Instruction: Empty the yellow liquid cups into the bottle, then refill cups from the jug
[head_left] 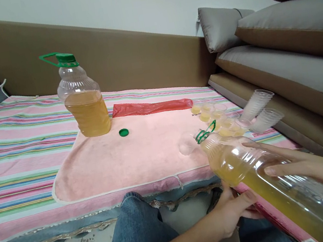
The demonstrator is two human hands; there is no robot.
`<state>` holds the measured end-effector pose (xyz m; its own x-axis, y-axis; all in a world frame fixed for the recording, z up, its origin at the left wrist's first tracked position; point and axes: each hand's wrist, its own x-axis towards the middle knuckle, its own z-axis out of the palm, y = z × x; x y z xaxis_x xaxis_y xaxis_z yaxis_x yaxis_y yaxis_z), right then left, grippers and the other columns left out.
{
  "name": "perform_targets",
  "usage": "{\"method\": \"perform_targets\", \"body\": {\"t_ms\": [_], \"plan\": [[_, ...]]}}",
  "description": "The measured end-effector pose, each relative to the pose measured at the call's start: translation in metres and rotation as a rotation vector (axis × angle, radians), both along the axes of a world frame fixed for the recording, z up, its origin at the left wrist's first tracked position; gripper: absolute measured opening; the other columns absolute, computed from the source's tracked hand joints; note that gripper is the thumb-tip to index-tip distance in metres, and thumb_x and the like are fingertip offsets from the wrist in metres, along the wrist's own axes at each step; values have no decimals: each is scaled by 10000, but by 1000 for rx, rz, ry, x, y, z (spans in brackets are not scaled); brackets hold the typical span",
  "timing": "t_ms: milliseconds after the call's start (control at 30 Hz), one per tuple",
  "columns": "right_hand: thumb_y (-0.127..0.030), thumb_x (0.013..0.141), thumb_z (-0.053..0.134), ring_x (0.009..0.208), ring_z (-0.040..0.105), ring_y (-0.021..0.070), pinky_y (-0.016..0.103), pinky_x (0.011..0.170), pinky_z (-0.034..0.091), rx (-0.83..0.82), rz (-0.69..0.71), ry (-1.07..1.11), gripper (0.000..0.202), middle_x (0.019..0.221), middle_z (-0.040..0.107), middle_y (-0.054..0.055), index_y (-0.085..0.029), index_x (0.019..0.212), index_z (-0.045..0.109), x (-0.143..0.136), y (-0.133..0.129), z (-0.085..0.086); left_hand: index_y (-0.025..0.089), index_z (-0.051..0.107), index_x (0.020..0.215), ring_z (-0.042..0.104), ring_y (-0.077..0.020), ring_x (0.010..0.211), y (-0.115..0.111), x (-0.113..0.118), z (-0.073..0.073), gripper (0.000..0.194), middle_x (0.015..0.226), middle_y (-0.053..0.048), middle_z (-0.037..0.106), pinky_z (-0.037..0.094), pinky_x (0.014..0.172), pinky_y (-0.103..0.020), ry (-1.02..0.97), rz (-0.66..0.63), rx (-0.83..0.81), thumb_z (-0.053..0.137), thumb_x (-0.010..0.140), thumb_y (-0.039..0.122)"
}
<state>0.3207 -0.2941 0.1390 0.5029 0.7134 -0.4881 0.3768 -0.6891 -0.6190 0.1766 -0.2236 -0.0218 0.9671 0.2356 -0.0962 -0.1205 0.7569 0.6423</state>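
A large clear plastic jug (260, 187) of yellow liquid is held tilted, nearly on its side, its uncapped mouth pointing left. My left hand (235, 208) grips it from below near the neck. On its upper side rests my right hand (284, 160), fingers curved over the plastic. Just left of the mouth is a clear plastic cup (186, 146); I see no liquid in it. A green cap (124, 132) lies on the pink cloth (118, 160). Behind the jug stand several cups (224, 130) with yellow liquid, partly hidden by its neck.
A second jug (91, 112), green-capped and partly full, stands upright at the back left. A red plastic bag (149, 107) lies along the cloth's far edge. Two stacks of cups (258, 102) lean at the right, beside piled cushions (290, 52). A brown headboard (138, 62) runs behind.
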Motion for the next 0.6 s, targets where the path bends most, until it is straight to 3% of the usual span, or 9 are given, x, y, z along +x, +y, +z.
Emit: {"method": "perform_targets", "body": {"t_ms": [167,400,600], "plan": [[-671,690,669,1450,327,336,442,1188,286,-7,20,-9,973,1603,306,-22,-320,1531,329,2,1,-2,227,471,1322,632,-163,780,0,0,3,1040,1121,-105,651,505,715,-333,-6,2,4,827,464,693],[-678,684,676,1418,392,351,455,1165,340,-1,33,-11,980,1545,438,21,-306,1527,343,4,2,-4,203,495,1286,622,-159,772,1,-2,7,1040,1132,-112,640,505,696,-324,20,-3,-2,832,435,697],[-663,693,679,1422,388,333,432,1171,334,23,18,35,964,1544,439,-11,-343,1530,321,8,2,-9,223,480,1308,622,-150,752,2,-1,7,1058,1151,-114,638,506,681,-312,14,-5,-7,836,430,693]]}}
